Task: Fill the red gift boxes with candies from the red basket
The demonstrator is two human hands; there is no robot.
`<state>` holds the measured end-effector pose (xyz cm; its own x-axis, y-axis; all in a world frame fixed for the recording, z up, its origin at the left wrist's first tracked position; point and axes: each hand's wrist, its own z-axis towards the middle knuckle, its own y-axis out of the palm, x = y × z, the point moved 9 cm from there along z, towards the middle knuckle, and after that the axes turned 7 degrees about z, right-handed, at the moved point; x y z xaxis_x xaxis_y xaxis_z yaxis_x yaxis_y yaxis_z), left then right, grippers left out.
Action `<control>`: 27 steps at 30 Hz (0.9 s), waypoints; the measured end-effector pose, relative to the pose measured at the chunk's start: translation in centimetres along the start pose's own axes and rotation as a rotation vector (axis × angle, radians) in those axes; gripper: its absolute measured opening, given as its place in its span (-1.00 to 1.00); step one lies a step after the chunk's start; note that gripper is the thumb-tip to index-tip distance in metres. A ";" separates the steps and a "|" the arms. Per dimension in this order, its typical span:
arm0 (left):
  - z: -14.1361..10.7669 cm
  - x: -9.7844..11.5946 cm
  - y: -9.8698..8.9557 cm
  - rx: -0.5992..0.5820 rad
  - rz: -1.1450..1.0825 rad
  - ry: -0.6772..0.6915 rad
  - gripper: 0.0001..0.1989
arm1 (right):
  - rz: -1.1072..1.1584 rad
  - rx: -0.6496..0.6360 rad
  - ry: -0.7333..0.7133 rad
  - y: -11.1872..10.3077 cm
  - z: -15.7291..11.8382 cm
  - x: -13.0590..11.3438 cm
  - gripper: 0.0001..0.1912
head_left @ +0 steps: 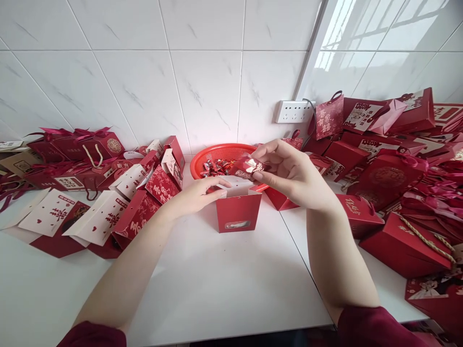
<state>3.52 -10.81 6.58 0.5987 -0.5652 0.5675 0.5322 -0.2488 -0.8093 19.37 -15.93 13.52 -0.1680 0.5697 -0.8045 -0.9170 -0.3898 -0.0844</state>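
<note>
A red gift box (237, 207) stands upright on the white table, its top open and a small oval window low on its front. My left hand (198, 193) is closed on the box's upper left edge, thumb and fingers at the rim. Over the box's opening, my right hand (285, 171) pinches a small red packet (246, 166) with white printing. Just behind the box sits a red plastic basket (197, 166) with several wrapped sweets (215, 167) in it; the box and my right hand hide part of it.
Several white-and-red boxes (104, 217) stand at the left, with ribboned bags (83, 144) behind them. A tall heap of red gift boxes and bags (387, 178) fills the right side. A power strip (294, 112) is on the tiled wall.
</note>
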 end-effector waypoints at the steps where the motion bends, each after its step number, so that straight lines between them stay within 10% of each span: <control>1: 0.1 0.2 -0.2 0.029 0.001 0.016 -0.70 | -0.003 -0.005 0.004 0.2 -0.1 -0.1 -0.80; 9: -2.3 4.4 -4.3 0.459 -0.092 0.184 -0.82 | -0.131 -0.038 0.027 0.5 -0.5 -0.2 -0.78; 27: -3.4 5.9 -3.7 0.348 -0.325 0.141 -0.87 | -0.289 -0.213 0.003 3.0 -0.6 -0.4 -0.74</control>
<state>3.05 -15.95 12.42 0.2944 -0.6085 0.7369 0.8608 -0.1660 -0.4811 16.89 -17.78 13.22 0.0883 0.6766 -0.7310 -0.8306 -0.3550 -0.4290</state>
